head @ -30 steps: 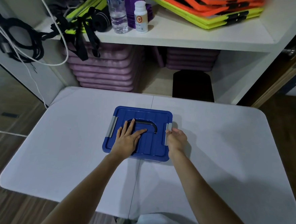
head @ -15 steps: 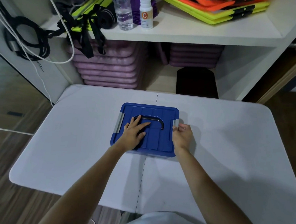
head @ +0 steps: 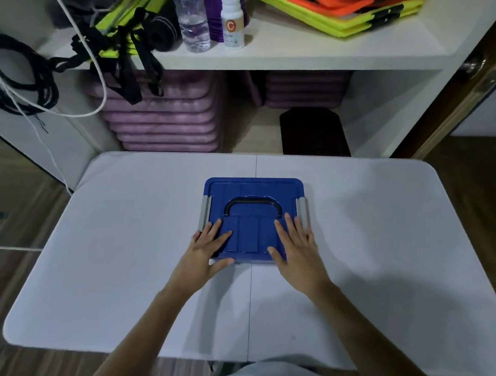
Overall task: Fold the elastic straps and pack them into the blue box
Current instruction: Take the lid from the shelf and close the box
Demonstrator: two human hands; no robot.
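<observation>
The blue box (head: 252, 188) stands in the middle of the white table (head: 120, 237) with its lid on, a black handle (head: 253, 203) lying flat in the lid and grey latches on both sides. My left hand (head: 207, 246) lies flat on the lid's near left corner, fingers straight. My right hand (head: 298, 247) lies flat on the near right corner, fingers spread. No elastic straps show on the table; black straps (head: 132, 62) hang from the shelf at the upper left.
A white shelf (head: 309, 54) behind the table carries a water bottle (head: 191, 16), a white pill bottle (head: 232, 22) and orange and yellow mats (head: 341, 9). Purple mats (head: 163, 117) are stacked below. A black rope coil (head: 20, 75) and white cord hang at left.
My right hand left the right latch and came to rest flat on the lid. My left hand slid from the handle area toward the lid's near left corner.
</observation>
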